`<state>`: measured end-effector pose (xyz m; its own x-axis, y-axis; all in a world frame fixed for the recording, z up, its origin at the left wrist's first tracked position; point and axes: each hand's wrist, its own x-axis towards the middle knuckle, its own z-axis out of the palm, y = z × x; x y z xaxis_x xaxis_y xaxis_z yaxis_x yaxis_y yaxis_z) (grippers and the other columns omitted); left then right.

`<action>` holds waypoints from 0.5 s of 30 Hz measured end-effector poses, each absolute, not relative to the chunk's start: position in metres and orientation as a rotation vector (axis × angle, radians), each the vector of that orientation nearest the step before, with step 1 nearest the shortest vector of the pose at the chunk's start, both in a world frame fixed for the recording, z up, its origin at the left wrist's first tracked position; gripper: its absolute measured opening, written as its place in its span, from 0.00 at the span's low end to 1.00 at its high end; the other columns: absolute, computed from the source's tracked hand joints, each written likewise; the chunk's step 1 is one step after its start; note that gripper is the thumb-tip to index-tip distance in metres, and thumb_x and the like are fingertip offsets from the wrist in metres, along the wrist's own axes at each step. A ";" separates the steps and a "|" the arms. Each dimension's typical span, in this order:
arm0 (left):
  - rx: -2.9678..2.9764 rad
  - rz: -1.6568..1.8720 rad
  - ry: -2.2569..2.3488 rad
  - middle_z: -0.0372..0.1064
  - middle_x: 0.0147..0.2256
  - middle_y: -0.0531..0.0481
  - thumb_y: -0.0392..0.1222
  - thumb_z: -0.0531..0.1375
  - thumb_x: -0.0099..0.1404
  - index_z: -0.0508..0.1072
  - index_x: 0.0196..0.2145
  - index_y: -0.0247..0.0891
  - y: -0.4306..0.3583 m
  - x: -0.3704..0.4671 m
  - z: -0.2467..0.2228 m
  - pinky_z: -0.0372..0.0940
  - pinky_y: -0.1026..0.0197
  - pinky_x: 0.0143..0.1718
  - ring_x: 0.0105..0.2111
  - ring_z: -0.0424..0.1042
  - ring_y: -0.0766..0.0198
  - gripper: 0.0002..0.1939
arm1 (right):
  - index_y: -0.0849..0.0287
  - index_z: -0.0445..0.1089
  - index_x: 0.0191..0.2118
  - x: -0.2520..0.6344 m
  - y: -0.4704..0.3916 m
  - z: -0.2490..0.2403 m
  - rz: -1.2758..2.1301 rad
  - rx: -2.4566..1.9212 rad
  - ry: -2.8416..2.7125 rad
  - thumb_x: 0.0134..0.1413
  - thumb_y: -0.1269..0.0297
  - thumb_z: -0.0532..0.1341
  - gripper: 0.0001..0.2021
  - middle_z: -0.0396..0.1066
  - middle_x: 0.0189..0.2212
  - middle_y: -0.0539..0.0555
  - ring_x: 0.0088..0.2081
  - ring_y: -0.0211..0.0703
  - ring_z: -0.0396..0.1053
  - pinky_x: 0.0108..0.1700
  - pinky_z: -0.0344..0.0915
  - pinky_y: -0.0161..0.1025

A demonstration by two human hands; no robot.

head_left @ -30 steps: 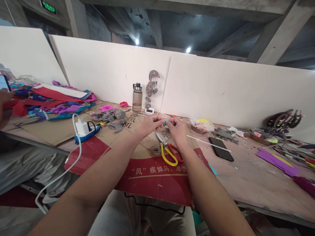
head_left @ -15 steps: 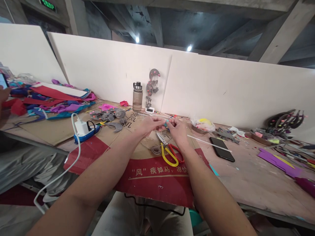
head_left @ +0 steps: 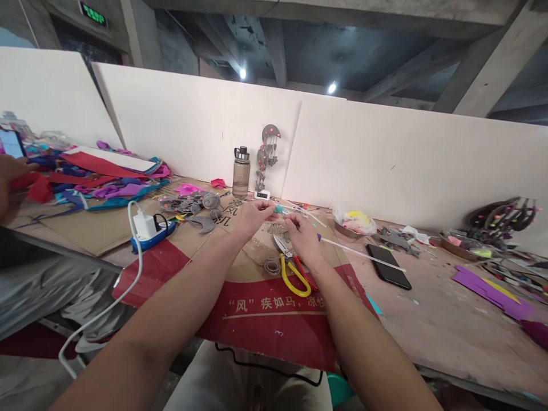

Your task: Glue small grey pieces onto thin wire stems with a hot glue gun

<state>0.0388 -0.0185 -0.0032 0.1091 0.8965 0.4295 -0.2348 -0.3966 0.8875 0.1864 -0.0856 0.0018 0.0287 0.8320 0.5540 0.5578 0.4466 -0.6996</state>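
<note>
My left hand [head_left: 258, 218] pinches a small teal piece [head_left: 279, 209], which looks like felt, between thumb and fingertips. Just right of it and slightly nearer, my right hand [head_left: 303, 233] has its fingertips pressed together. Whatever they hold is too small to make out. Both hands are over a cardboard sheet [head_left: 274, 328] with red print. Below them lie scissors [head_left: 295, 278] with one yellow and one red handle, blades pointing away from me. A small coil of greyish cord [head_left: 272, 265] sits left of the scissors.
A white strip [head_left: 363, 254] crosses a black phone [head_left: 389, 266] at right. Behind stand a water bottle [head_left: 241, 174] and a grey hanging ornament [head_left: 269, 154]. Grey felt pieces [head_left: 188, 202] and a blue power strip [head_left: 154, 237] lie left. Another person's hand [head_left: 12, 171] shows far left.
My hands have moved apart. The teal piece has stayed in my left hand and shows more clearly, while my right hand has drawn back a little toward me.
</note>
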 end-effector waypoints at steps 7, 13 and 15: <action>1.108 1.811 0.599 0.73 0.26 0.51 0.42 0.66 0.52 0.73 0.28 0.33 -0.004 0.013 0.011 0.70 0.64 0.33 0.26 0.74 0.68 0.10 | 0.59 0.72 0.35 0.178 -0.089 -0.003 0.493 -1.125 -1.769 0.55 0.60 0.53 0.12 0.70 0.28 0.49 0.29 0.38 0.64 0.34 0.60 0.35; 0.742 2.093 0.432 0.74 0.27 0.50 0.38 0.64 0.57 0.71 0.29 0.34 0.008 -0.026 0.030 0.71 0.67 0.37 0.29 0.75 0.70 0.05 | 0.56 0.74 0.38 0.166 -0.114 0.010 0.763 -0.934 -1.942 0.57 0.60 0.55 0.12 0.71 0.27 0.48 0.27 0.36 0.66 0.31 0.62 0.34; 0.679 2.096 0.411 0.74 0.27 0.51 0.37 0.63 0.58 0.71 0.30 0.34 0.010 -0.030 0.031 0.71 0.68 0.38 0.29 0.75 0.71 0.04 | 0.55 0.75 0.36 0.163 -0.123 0.018 0.746 -0.827 -2.071 0.57 0.59 0.55 0.12 0.73 0.29 0.49 0.32 0.38 0.70 0.36 0.65 0.36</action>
<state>-0.0300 0.0098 0.0309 -0.4724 0.8230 0.3156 -0.6430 -0.5667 0.5151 0.1632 -0.1232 0.0177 -0.4928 0.7530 0.4359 0.3021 0.6179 -0.7259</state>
